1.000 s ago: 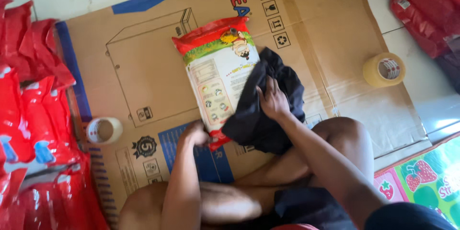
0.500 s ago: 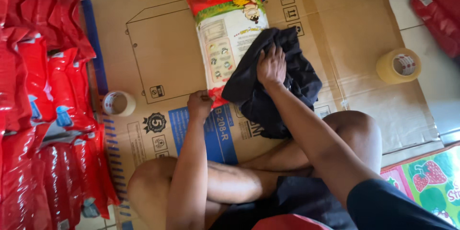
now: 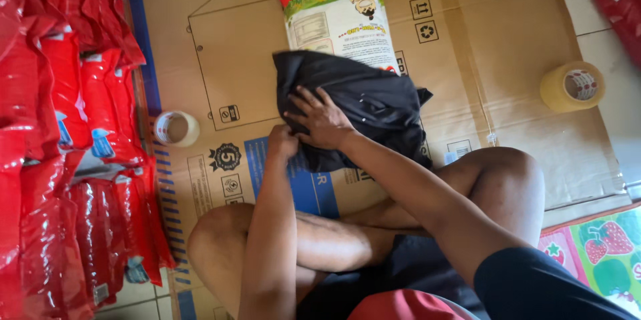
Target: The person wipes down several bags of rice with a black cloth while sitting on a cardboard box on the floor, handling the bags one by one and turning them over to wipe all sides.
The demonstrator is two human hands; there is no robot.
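I sit cross-legged on flattened cardboard. A black plastic bag lies in front of my knees, pulled over the lower end of a white, red and green food packet. My right hand rests flat on the bag's near left part with fingers spread, gripping its folds. My left hand is a closed fist at the bag's near left edge, pinching the plastic right beside the right hand. The packet's lower half is hidden inside the bag.
Stacks of red plastic packets fill the left side. A nearly spent tape roll lies on the cardboard left of my hands; a fuller tan tape roll lies at the right. More red packets top right, a strawberry-print mat bottom right.
The black bag has been drawn leftward over the packet's lower end, covering more of it. Both hands have come together at the bag's near left edge.
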